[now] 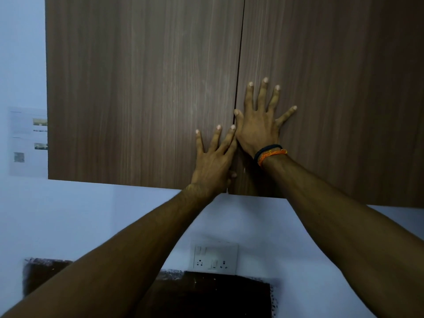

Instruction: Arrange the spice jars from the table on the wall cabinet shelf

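1. Hands first: we see the left hand (212, 160) laid flat on the left door (142, 92) of the brown wood-grain wall cabinet (344, 65), fingers straight and spread, its grip open and holding nothing.
2. We see the right hand (258, 125) flat on the right door (344, 106), fingers fanned wide, its thumb at the dark seam (239, 65) between the two doors; its grip is likewise open and empty.
3. The two hands touch, the left forefinger lying against the heel of the right hand.
4. Both doors look shut, so we cannot see the shelf or the spice jars; where the jars are we cannot tell.
5. On the right wrist we note a black band and an orange thread bracelet (270, 153).
6. On the pale wall at left hangs a white paper sheet (25, 141) with small photos; its writing is too blurred to read.
7. Below, a white switch-and-socket plate (214, 258) bears no legible marking, and a dark brown desk (206, 294) sits beneath it.
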The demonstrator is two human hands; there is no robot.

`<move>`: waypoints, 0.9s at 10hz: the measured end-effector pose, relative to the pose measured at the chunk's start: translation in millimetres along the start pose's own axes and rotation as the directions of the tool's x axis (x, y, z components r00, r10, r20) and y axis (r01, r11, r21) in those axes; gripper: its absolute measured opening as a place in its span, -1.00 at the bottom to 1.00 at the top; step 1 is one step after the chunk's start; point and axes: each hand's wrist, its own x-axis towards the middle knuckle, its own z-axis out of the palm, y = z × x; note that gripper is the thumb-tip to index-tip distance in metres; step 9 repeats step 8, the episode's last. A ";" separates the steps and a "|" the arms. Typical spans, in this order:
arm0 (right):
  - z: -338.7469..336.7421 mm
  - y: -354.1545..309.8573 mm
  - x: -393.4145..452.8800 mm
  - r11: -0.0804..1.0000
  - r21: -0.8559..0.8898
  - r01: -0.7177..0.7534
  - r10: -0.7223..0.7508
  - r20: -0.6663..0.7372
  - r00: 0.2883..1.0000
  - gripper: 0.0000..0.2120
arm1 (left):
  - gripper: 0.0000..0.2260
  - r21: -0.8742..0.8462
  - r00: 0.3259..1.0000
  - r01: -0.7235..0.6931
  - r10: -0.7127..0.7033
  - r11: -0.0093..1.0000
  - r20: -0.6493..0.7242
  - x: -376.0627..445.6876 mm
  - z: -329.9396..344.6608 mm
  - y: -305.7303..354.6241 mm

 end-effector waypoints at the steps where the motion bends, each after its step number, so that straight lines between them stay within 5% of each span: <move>1: 2.6 -1.2 -1.0 1.000 -0.019 0.000 0.000 -0.008 1.000 -0.32 | -0.07 -0.010 1.000 -0.001 0.001 1.000 -0.007 0.8 2.3 -0.1; 5: -20.3 12.8 -9.0 0.996 -0.008 0.092 -0.089 0.161 0.983 -0.32 | -0.05 -0.003 1.000 -0.019 0.019 1.000 0.023 -1.4 0.8 -3.6; 9: -51.6 25.5 -94.5 0.947 0.320 0.028 -0.102 0.215 0.971 -0.39 | -0.07 -0.026 0.997 -0.050 0.051 0.998 0.053 -3.6 -17.5 -11.4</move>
